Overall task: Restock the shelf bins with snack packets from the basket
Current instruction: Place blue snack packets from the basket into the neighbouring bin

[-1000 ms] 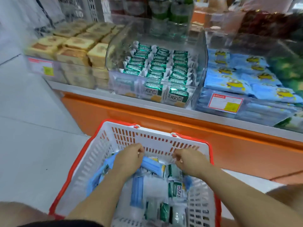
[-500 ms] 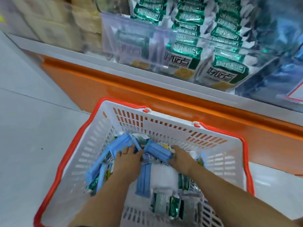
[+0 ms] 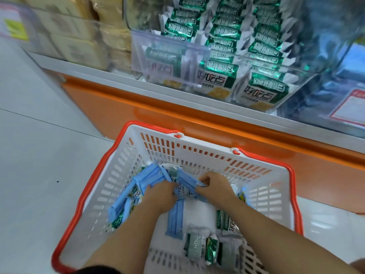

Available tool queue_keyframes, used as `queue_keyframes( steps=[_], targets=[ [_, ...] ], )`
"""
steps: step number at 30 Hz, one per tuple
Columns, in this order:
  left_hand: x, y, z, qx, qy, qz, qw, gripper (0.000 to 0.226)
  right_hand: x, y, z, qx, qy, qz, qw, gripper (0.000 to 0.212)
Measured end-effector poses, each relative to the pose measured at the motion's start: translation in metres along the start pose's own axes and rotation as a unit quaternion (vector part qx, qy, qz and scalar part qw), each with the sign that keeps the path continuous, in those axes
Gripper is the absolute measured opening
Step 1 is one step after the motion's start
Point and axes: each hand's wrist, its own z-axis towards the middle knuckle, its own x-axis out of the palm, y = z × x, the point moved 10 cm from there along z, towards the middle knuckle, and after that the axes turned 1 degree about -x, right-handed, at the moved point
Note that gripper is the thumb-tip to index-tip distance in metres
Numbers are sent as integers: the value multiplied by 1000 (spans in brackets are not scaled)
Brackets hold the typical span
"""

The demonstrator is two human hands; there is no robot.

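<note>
In the basket (image 3: 199, 144), right hand (image 3: 214, 186) pinches a blue packet (image 3: 187, 179); left hand (image 3: 161, 196) fingertips hide among packets (image 3: 182, 191), grip unclear. Far bin (image 3: 171, 56) is blurred.

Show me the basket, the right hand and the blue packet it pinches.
basket (image 3: 205, 144): head view, far white wall.
right hand (image 3: 216, 185): head view, back of the hand.
blue packet (image 3: 186, 179): head view, upper face near the pinch.

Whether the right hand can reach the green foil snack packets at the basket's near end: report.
Probably yes: the green foil snack packets lie uncovered in the open white plastic basket, but the right hand must first release the blue packet it pinches.
</note>
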Motion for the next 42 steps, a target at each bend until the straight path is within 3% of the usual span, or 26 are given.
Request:
queue_keyframes(
  steps=[2, 3, 5, 7, 9, 15, 19, 23, 25, 27, 30, 34, 39, 42],
  targets=[
    [-22, -11, -4, -3, 3, -162, 987, 42, -18, 26, -14, -68, -31, -33, 997, 13],
    [-32, -14, -9, -20, 10, -266, 964, 36, -26, 38, -23, -101, -46, -43, 993, 16],
    [-45, -22, -28, -53, 48, -500, 863, 27, -40, 62, -44, -174, -81, -73, 979, 22],
    [-61, -39, -49, -34, 92, -640, 762, 30, -55, 85, -67, -254, -117, -105, 954, 24],
    [-84, -57, -70, 15, 107, -668, 736, 30, -70, 106, -90, -320, -151, -118, 928, 25],
    [-146, -106, -128, 112, 30, -615, 780, 10, -125, 160, -158, -478, -253, -144, 829, 19],
    [-171, -128, -161, 142, 19, -565, 813, 18, -149, 185, -195, -546, -220, -214, 780, 20],
    [-200, -152, -196, 188, 17, -420, 887, 24, -198, 202, -221, -553, -197, -221, 779, 25],
    [-217, -172, -213, 231, 5, -290, 929, 24, -220, 204, -227, -531, -198, -258, 782, 47],
    [-232, -197, -227, 265, -14, -201, 943, 21, -236, 203, -232, -518, -207, -305, 772, 60],
    [-250, -239, -241, 310, -49, -143, 939, 14, -266, 199, -243, -516, -245, -307, 761, 52],
    [-277, -283, -247, 325, -135, -156, 923, 11, -317, 187, -247, -493, -289, -285, 770, 43],
    [-307, -329, -248, 327, -293, -181, 880, 40, -396, 151, -221, -372, -384, -312, 785, 51],
    [-304, -355, -234, 339, -338, -118, 870, 51, -439, 116, -194, -248, -414, -335, 809, 53]
  ],
)
